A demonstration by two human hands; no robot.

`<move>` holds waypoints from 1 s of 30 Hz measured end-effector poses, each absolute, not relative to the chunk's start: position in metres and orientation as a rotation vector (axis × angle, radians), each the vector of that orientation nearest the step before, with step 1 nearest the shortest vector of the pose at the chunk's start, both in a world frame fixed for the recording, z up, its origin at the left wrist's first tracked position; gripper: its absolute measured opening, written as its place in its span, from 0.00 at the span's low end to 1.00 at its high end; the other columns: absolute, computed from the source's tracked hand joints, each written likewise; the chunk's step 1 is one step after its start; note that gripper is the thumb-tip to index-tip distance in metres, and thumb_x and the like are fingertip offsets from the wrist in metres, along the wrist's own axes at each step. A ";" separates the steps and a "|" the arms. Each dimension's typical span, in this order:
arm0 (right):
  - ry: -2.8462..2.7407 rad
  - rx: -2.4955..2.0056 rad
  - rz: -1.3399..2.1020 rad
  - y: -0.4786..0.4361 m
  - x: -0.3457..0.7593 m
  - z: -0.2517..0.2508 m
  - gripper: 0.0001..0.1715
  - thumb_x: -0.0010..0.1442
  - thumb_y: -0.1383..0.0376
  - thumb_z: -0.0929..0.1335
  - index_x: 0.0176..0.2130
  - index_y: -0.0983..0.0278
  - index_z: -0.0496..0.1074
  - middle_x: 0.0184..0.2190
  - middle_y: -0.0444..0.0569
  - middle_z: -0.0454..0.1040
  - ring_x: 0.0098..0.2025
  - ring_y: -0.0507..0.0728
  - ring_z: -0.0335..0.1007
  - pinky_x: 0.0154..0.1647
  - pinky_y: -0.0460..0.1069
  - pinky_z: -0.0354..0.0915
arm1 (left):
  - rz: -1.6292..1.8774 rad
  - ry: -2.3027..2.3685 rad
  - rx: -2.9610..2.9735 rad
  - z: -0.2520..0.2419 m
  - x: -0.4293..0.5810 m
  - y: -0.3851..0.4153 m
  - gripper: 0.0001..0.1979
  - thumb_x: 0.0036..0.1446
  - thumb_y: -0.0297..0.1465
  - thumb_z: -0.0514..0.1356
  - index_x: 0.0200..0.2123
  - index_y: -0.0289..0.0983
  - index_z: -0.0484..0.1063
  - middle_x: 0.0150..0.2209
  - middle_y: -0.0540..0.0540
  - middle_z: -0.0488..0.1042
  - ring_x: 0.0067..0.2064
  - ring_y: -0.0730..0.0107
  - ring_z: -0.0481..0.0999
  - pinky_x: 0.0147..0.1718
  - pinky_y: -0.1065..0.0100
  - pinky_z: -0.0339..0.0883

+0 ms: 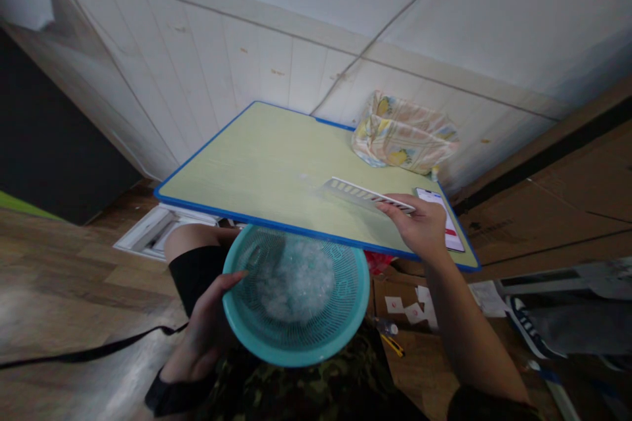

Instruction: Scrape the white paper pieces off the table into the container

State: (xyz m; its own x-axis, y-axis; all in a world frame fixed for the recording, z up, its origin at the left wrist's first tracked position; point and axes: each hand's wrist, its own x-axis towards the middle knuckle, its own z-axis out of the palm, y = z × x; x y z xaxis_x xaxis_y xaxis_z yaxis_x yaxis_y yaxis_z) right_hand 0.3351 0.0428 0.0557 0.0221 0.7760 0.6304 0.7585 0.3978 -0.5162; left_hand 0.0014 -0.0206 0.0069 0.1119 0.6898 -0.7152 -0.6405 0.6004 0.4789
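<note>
My left hand (210,309) is closed on the left rim of a turquoise plastic colander (296,355), thumb over the edge. It sits at my lap, against the table's front edge, and slopes towards the table. Inside lies a heap of small, whitish, clear-looking pieces (296,279); their kind is hard to make out. Over the table, my right hand (419,220) pinches the right end of a long, flat white piece with a row of slots (360,194). Its far end is low over the tabletop, beside a small whitish smear (307,177); whether it touches is unclear.
The pale yellow table (237,158) has a blue edge. A patterned cloth bin (405,138) stands at its back right, and a phone (439,220) lies near the right edge. Cardboard boxes (557,191) stand at right. A yellow cutter (394,345) is below.
</note>
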 end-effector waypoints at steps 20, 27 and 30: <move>-1.763 -1.385 -0.007 0.034 0.356 0.065 0.07 0.57 0.59 0.74 0.35 0.58 0.83 0.32 0.45 0.84 0.33 0.59 0.81 0.34 0.50 0.74 | 0.981 1.079 0.115 0.008 0.001 -0.021 0.10 0.57 0.24 0.61 0.36 0.28 0.83 0.32 0.34 0.86 0.41 0.45 0.85 0.43 0.54 0.80; -1.769 -1.397 -0.028 0.035 0.356 0.066 0.07 0.58 0.59 0.74 0.35 0.58 0.83 0.33 0.45 0.84 0.33 0.59 0.81 0.35 0.50 0.74 | 0.964 1.082 0.109 0.005 0.000 -0.021 0.11 0.58 0.25 0.61 0.38 0.28 0.83 0.32 0.35 0.86 0.41 0.45 0.85 0.44 0.53 0.79; -1.737 -1.413 -0.037 0.036 0.356 0.066 0.08 0.58 0.59 0.74 0.35 0.59 0.83 0.33 0.46 0.84 0.34 0.59 0.81 0.36 0.50 0.74 | 0.965 1.086 0.119 0.005 0.001 -0.020 0.11 0.58 0.24 0.60 0.36 0.28 0.83 0.32 0.34 0.86 0.41 0.45 0.85 0.44 0.53 0.79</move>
